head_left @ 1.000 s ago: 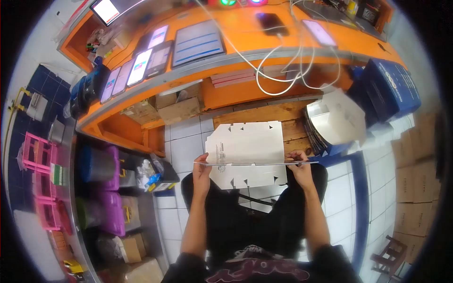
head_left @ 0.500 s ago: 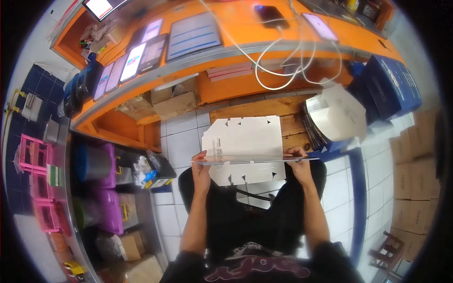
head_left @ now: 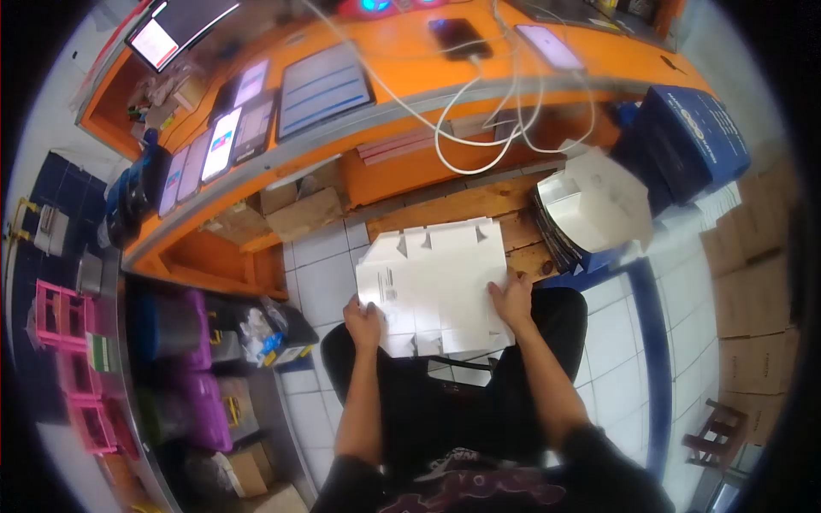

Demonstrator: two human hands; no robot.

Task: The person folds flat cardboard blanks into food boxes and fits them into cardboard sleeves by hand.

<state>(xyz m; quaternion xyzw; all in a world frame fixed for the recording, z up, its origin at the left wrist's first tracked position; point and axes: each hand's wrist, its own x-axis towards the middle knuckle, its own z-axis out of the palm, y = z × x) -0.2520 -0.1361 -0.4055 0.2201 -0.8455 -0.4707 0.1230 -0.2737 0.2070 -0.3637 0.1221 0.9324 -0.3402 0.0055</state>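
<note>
White flat cardboard sheet with notched tabs (head_left: 436, 286) sits in front of me, above my knees, between my 2 hands. Left hand (head_left: 363, 323) pinches its left edge, thumb on top; right hand (head_left: 512, 301) grips the right edge, thumb on the face, fingers partly hidden underneath. Can't tell whether the sheet rests on the brown wooden planks (head_left: 523, 243) or hangs just over them. Risks, my judgement: uneven pull from the 2 hands could crease the panel off its score lines; small tabs could bend if they catch on the planks; a loose thumb could let 1 side drop. Edges: far tabs overlap the planks, near edge is by my lap. Right side is tightest, with the pale stacked cardboard pieces (head_left: 599, 201) near. Ahead, the orange counter with grey metal trim (head_left: 400, 111) limits reach, white looped cable (head_left: 466, 169) hanging off it. Left gives more room, over white floor tiles (head_left: 323, 280).
</note>
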